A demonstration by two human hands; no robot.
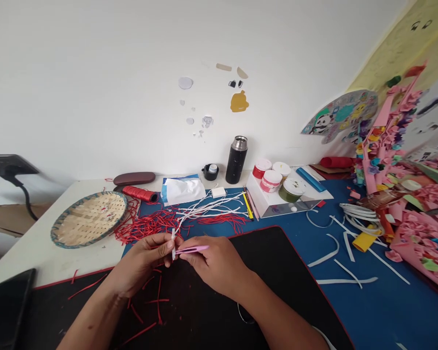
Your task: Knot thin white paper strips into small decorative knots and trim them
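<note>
Fingers (190,258) around a pink strip (195,249), end hidden

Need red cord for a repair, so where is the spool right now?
In the head view, the red cord spool lies between the woven bamboo tray and the tissue packet.

Craft room: paint jars (271,181), cut paper strips (149,226).
</note>
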